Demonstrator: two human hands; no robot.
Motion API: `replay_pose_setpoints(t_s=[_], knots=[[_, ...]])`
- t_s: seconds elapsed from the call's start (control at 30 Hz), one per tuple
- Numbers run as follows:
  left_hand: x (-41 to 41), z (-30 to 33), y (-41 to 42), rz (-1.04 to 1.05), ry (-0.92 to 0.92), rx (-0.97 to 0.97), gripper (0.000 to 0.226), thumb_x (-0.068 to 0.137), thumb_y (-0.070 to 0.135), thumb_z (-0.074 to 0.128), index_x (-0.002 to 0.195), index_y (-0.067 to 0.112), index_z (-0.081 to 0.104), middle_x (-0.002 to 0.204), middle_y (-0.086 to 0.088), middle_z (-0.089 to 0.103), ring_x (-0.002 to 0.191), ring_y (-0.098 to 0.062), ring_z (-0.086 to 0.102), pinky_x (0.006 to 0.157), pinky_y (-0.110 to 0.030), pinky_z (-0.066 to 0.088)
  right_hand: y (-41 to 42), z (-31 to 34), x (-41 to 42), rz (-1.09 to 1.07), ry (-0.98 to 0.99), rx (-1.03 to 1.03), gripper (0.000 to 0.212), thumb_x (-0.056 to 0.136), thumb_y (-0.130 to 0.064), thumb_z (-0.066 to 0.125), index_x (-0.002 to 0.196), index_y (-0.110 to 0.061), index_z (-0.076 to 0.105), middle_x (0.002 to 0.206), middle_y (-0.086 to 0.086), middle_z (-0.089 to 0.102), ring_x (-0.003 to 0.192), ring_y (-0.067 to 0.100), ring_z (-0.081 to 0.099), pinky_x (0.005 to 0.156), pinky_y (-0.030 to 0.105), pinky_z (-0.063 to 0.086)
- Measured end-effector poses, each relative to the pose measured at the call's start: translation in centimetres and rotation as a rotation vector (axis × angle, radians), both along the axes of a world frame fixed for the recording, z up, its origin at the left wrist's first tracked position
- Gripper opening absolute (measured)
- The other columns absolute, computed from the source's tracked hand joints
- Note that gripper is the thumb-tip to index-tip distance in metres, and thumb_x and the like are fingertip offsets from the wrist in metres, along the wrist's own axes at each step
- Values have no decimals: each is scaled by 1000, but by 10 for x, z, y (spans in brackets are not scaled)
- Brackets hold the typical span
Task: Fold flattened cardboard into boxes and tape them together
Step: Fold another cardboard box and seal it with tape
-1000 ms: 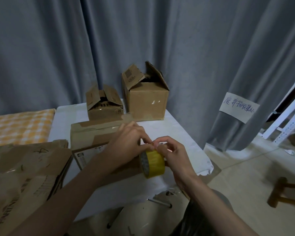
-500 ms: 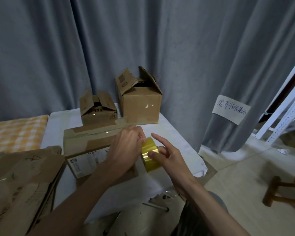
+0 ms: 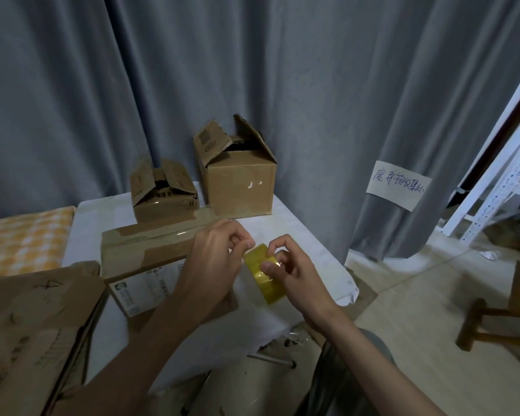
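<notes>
Both hands hold a yellow tape roll above the white-covered table. My left hand pinches the roll's upper left edge with curled fingers. My right hand grips the roll from the right, thumb across its face. Under my left arm lies a folded cardboard box with a white label. Flattened cardboard sheets are stacked at the lower left.
Two assembled boxes stand at the table's back, a small one and a taller one, both with flaps up. Grey curtains hang behind, bearing a paper note. A wooden stool and white shelving are at right.
My right index finger, which pointed outward half a second ago, has curled back onto the roll. The roll stays between both hands while the view shifted slightly.
</notes>
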State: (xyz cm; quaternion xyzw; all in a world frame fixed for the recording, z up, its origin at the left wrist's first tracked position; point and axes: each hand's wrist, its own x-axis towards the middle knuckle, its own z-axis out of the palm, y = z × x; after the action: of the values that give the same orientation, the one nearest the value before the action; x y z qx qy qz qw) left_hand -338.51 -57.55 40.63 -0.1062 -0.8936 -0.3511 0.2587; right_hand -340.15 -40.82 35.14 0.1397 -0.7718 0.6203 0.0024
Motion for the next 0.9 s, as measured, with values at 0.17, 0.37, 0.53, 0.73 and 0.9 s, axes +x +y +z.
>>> replay_pose_setpoints(t_s=[0.17, 0.37, 0.53, 0.73, 0.9], knots=[[-17, -7, -6, 6, -170, -100, 6, 86, 20, 73, 82, 21, 77, 74, 11, 67, 65, 0, 56, 58, -5, 37, 4, -9, 9, 44, 38, 23, 16, 96, -23, 65, 98, -35, 55, 83, 14, 55, 73, 18, 48, 67, 29, 45], [-31, -16, -12, 8, -247, -327, 58, 87, 41, 70, 139, 20, 55, 134, -2, 59, 114, -19, 55, 98, -37, 45, 9, -13, -1, 31, 132, 121, 20, 96, -23, 65, 101, -35, 50, 84, 13, 57, 71, 23, 52, 62, 31, 46], [-37, -13, -40, 98, -155, -288, 52, 88, 40, 67, 135, 18, 58, 141, -1, 52, 126, -18, 48, 106, -39, 42, 20, -13, -45, -123, 256, 365, 28, 91, -12, 64, 101, -29, 45, 89, -8, 57, 77, 13, 53, 61, 25, 38], [-36, -32, -56, 68, -232, -298, 62, 88, 52, 63, 139, 18, 55, 146, 1, 51, 131, -18, 48, 107, -36, 36, 24, -25, -93, -188, 264, 630, 50, 72, -9, 69, 112, -17, 41, 78, 8, 54, 75, 39, 53, 60, 35, 34], [-35, -38, -64, 37, -193, -327, 65, 85, 55, 64, 138, 19, 55, 144, 2, 52, 133, -16, 48, 110, -31, 34, 23, -36, -110, -226, 190, 711, 50, 75, -8, 74, 110, -15, 38, 83, 15, 58, 80, 39, 54, 66, 44, 45]])
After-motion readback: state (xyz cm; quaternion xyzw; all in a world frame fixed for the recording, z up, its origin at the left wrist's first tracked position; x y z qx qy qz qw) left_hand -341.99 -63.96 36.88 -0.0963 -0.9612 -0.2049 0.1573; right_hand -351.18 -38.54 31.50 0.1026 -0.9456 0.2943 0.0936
